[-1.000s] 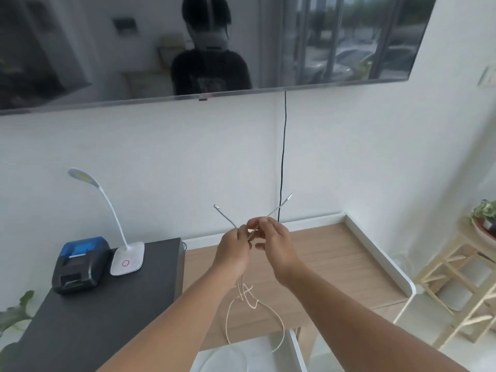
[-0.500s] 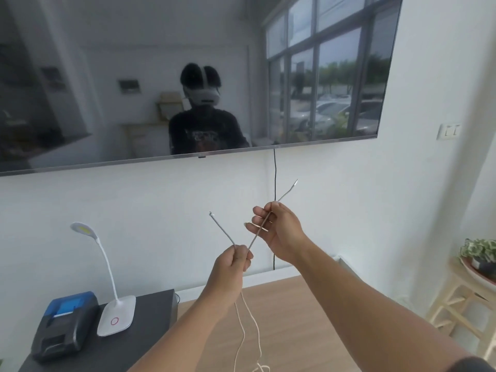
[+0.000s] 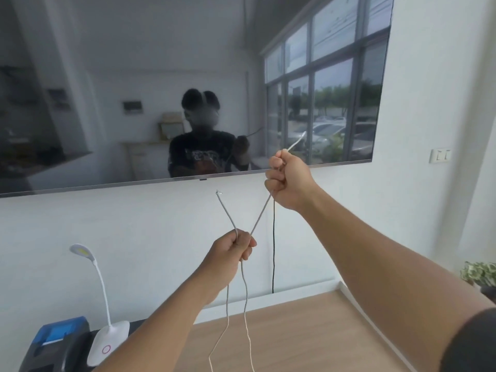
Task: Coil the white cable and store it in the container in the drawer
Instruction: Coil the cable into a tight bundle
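Hands hold the thin white cable (image 3: pixel 259 217) up in front of the white wall (image 3: pixel 134 224). Left hand (image 3: pixel 231 248), lower and nearer, is clenched around 2 strands of it; 1 short end sticks up from the fist and both strands hang down past the light wooden desktop (image 3: pixel 308 331). Right hand (image 3: pixel 287 181), higher and to the right, is fisted on the other end, whose tip pokes out across the dark wall-mounted screen (image 3: pixel 107 76)
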